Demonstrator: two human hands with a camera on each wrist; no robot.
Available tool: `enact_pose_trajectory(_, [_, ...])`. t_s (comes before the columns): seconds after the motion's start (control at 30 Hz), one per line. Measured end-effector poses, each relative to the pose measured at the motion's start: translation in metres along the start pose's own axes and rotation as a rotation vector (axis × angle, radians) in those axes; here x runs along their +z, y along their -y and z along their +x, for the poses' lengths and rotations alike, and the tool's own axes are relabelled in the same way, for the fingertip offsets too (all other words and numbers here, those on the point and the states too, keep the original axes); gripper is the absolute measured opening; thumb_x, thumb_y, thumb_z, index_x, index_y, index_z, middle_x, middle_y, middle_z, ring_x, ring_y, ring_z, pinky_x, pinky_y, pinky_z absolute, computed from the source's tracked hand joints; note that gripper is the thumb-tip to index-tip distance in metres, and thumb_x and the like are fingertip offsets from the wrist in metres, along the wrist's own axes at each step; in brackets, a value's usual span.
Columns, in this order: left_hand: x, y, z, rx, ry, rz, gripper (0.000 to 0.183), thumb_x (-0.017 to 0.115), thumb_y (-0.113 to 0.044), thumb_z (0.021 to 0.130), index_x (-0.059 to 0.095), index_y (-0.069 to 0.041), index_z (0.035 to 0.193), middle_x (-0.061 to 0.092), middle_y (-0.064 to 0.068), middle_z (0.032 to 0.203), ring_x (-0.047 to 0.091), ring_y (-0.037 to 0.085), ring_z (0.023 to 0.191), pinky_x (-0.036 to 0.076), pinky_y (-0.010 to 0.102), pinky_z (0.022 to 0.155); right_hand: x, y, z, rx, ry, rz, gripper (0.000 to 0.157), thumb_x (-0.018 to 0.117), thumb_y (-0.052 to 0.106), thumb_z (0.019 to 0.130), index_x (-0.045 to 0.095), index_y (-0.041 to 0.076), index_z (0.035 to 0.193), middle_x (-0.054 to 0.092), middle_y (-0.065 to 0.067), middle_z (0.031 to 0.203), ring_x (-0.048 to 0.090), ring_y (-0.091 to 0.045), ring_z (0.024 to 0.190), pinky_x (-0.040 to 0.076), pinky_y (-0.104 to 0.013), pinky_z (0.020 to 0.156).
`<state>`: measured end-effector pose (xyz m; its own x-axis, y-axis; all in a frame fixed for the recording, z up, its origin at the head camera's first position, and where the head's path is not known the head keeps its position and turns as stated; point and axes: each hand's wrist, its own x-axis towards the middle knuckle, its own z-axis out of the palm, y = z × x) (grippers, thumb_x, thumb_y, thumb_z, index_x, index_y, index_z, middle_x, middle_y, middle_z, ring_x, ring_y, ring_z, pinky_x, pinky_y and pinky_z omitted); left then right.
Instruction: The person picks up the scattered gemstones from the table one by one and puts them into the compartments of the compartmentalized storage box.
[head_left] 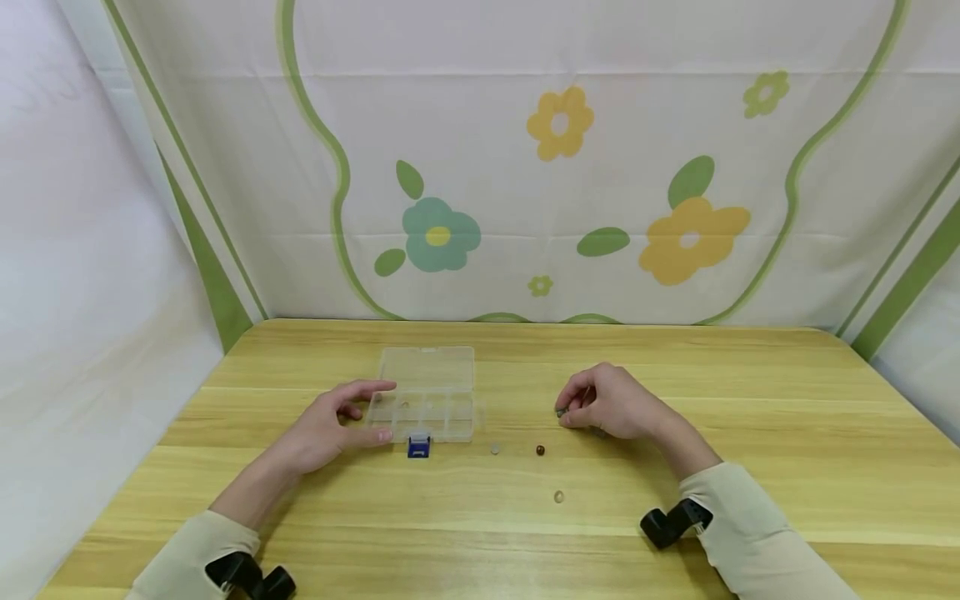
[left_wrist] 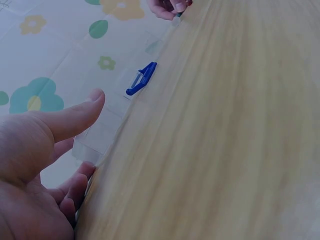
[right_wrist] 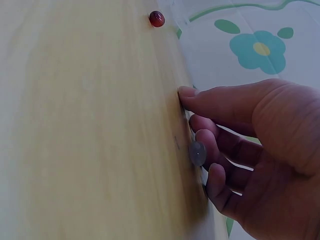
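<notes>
A clear plastic compartment box (head_left: pixel 459 437) lies with its lid (head_left: pixel 427 367) laid back and a blue latch (head_left: pixel 418 447) at its front. My left hand (head_left: pixel 330 429) rests at the box's left end, thumb by the front edge and index finger by the hinge. In the left wrist view the thumb (left_wrist: pixel 75 117) stands out straight. My right hand (head_left: pixel 611 404) pinches a small dark bead (head_left: pixel 561 412) close over the table, between thumb and index finger. Below its other fingers is a grey round bead (right_wrist: pixel 197 153).
On the wooden table (head_left: pixel 450 533), a pale bead (head_left: pixel 495 449), a dark red bead (head_left: pixel 540 450) and a yellowish ring-like bead (head_left: pixel 558 497) lie between the hands. Small pieces sit in the box's left compartments. A flower-printed cloth (head_left: pixel 510 192) hangs behind the table.
</notes>
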<state>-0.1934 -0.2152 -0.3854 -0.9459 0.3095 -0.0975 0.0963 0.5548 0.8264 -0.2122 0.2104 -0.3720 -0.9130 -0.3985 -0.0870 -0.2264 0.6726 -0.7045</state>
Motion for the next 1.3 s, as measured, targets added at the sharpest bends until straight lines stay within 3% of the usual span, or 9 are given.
enact_pose_trajectory(0.93, [-0.0002, -0.0018, -0.0015, 0.009, -0.009, -0.009, 0.069, 0.087, -0.031, 0.090, 0.058, -0.022, 0.152, 0.056, 0.013, 0.147, 0.045, 0.027, 0.112, 0.038, 0.038, 0.090, -0.0014, 0.0007, -0.0009, -0.042, 0.064, -0.034, 0.008, 0.081, 0.012, 0.093, 0.073, 0.012, 0.090, 0.065, -0.001, 0.082, 0.059, -0.017, 0.078, 0.049, -0.024, 0.068])
enact_pose_trajectory(1.3, [0.0007, -0.0017, -0.0012, 0.014, -0.009, -0.004, 0.069, 0.087, -0.031, 0.090, 0.058, -0.022, 0.152, 0.055, 0.014, 0.146, 0.044, 0.028, 0.112, 0.038, 0.038, 0.089, -0.0021, 0.0002, -0.0031, -0.053, 0.022, -0.020, 0.008, 0.081, 0.013, 0.093, 0.073, 0.011, 0.092, 0.067, -0.002, 0.085, 0.061, -0.017, 0.076, 0.053, -0.027, 0.065])
